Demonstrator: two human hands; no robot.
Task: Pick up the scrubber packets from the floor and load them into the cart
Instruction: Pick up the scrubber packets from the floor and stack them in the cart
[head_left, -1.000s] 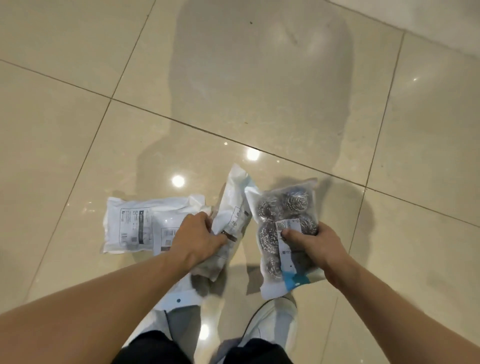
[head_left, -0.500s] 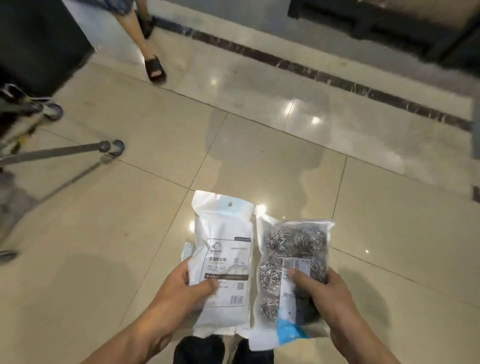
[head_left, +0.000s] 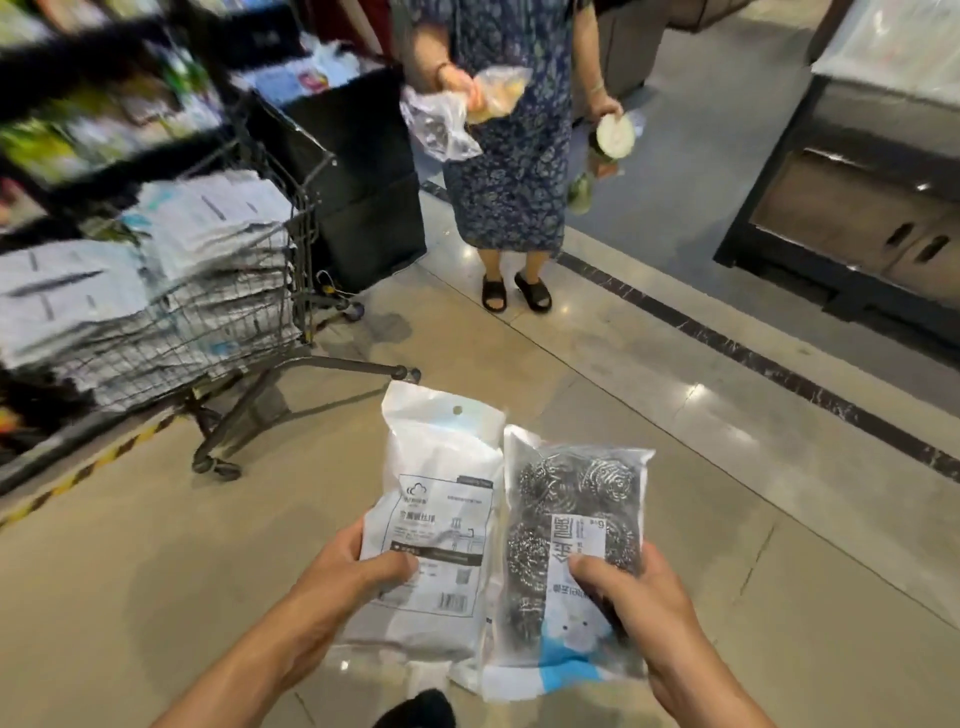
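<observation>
My left hand (head_left: 332, 587) grips white scrubber packets (head_left: 436, 499) with their printed back facing me, thumb on top. My right hand (head_left: 634, 603) grips a clear scrubber packet (head_left: 566, 499) showing several steel wool balls, thumb on its label. Both packets are held side by side above the floor at the lower middle. The wire cart (head_left: 291, 291) stands at the left, piled high with several white packets (head_left: 156, 270).
A person in a patterned dress (head_left: 514, 150) stands behind the cart, holding plastic bags. Stocked shelves (head_left: 93, 104) run along the left. A dark counter (head_left: 852, 208) is at the right. A black box (head_left: 363, 171) stands beside the cart.
I have lifted the packets off the floor and raised my view. The cart, shelves and the standing person have come into sight.
</observation>
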